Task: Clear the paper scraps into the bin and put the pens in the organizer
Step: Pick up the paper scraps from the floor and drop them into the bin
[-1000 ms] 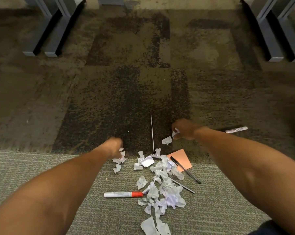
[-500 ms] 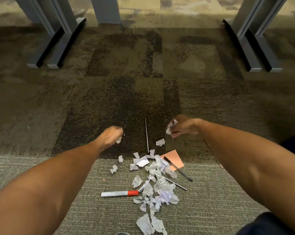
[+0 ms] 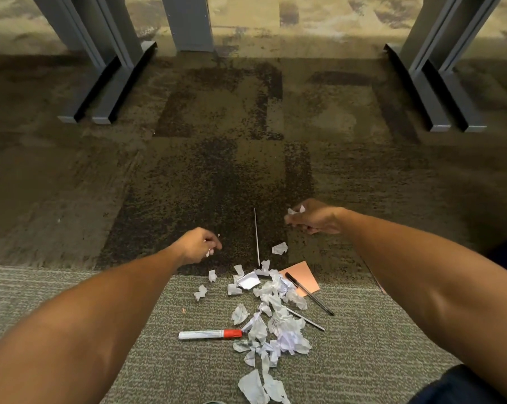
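Both my left hand (image 3: 198,247) and right hand (image 3: 313,218) now pinch paper scraps lifted since a second ago, hovering beyond the scrap pile (image 3: 272,313), where the red-capped marker (image 3: 211,334) remains; no bin visible.

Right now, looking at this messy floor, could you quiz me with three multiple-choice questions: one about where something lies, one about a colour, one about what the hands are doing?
1. Where does the orange card lie?
A. under a black pen
B. beside the table legs
C. in the left hand

2. What colour is the marker's cap?
A. blue
B. red
C. green

3. What is the right hand doing?
A. lying flat on the carpet
B. gripping a pen
C. gripping paper scraps

Answers: 1 A, the pen crosses the card; 2 B, the cap end is red; 3 C, white paper shows above the curled fingers.
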`<state>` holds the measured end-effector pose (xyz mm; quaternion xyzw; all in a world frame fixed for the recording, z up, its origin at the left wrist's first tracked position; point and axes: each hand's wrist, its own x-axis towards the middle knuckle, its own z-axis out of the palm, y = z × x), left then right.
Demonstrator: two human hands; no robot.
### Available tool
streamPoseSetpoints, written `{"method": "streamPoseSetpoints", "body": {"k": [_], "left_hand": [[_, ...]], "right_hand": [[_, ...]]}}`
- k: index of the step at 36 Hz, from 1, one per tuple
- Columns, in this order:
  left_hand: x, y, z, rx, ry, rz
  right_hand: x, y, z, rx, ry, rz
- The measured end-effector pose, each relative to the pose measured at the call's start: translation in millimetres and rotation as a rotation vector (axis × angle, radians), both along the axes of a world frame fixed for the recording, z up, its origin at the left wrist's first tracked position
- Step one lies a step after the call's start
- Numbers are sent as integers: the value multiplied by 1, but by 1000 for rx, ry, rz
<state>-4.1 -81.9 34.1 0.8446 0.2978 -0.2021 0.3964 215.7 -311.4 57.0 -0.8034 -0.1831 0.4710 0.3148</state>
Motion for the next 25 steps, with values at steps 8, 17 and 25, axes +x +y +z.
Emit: {"method": "streamPoseSetpoints", "body": {"k": [8, 17, 25], "left_hand": [[-2, -1, -25, 259, 206, -379], [-7, 0, -47, 252, 158, -507], [-9, -4, -56, 345, 144, -629]], "right_hand": [[-5, 10, -30, -273, -462, 543], [-14, 20, -58, -211, -494, 701], [-21, 27, -57, -206, -560, 840]]}}
